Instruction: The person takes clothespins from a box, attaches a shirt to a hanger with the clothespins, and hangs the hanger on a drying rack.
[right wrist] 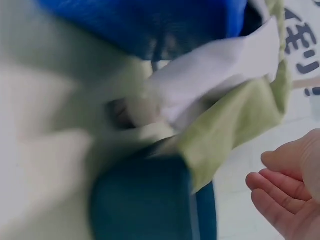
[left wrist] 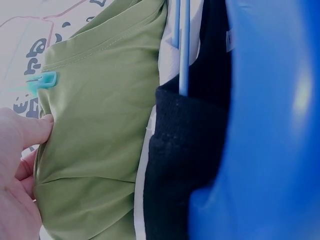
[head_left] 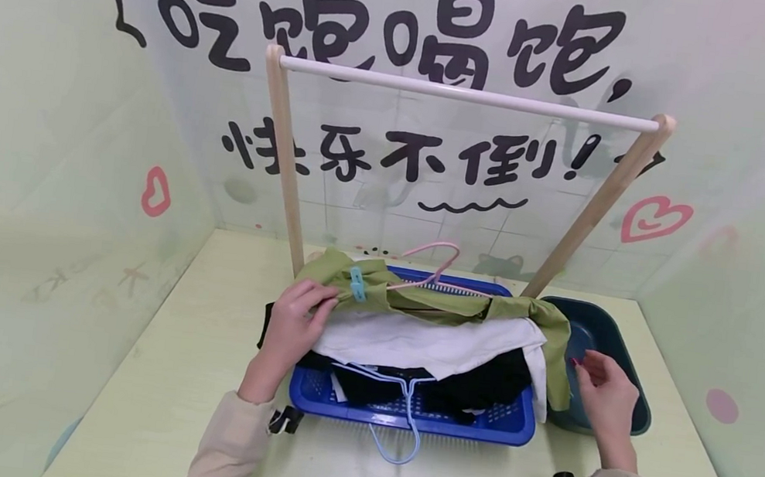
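A green garment hangs from a pink hanger, lying over the blue basket. A light-blue clip grips its left part. Just below that clip, my left hand pinches the garment's edge, thumb in front and fingers behind. My right hand is beside the garment's right end, over the dark teal basin. In the right wrist view its thumb and fingers are apart, with nothing visible between them. A small pink spot shows at its fingertips in the head view.
Inside the basket lie a white garment and black clothes. A light-blue hanger hooks over the basket's front rim. Behind stands a rack with wooden posts and a white rail, against a printed backdrop.
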The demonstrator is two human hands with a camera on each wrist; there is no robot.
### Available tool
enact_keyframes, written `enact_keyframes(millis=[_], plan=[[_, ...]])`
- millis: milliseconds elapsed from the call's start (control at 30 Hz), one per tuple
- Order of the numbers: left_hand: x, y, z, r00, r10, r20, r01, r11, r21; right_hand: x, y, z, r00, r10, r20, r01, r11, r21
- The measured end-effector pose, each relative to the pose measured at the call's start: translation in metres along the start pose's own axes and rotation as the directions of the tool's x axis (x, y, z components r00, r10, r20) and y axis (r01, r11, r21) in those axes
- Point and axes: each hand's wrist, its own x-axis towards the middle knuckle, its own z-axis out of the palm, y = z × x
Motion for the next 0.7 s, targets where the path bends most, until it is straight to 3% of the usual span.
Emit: enact_keyframes(millis=[133,267,433,700], plan=[[-0.001,0.0,0.0,1.0,0.0,-0.001,0.0,1.0,0.001,-0.004,0.013,0.001,0.99,0.101,0.1,-0.091,0.991,-0.096],[-0.002,-0.001,0.0,1.0,0.001,-0.004,-0.001,1.0,0.0,-0.007,0.025,0.002,0.95,0.183,0.251,-0.142,0.974,-0.176],[-0.002,0.0,-0.001,1.0,0.002,-0.003,-0.002,1.0,-0.001,-0.008,0.036,0.004,0.887,0.249,0.389,-0.154,0.954,-0.258],[-0.002,0.0,-0.001,1.0,0.005,0.001,-0.005,1.0,0.004,0.001,0.049,0.01,0.823,0.279,0.496,-0.101,0.929,-0.355]])
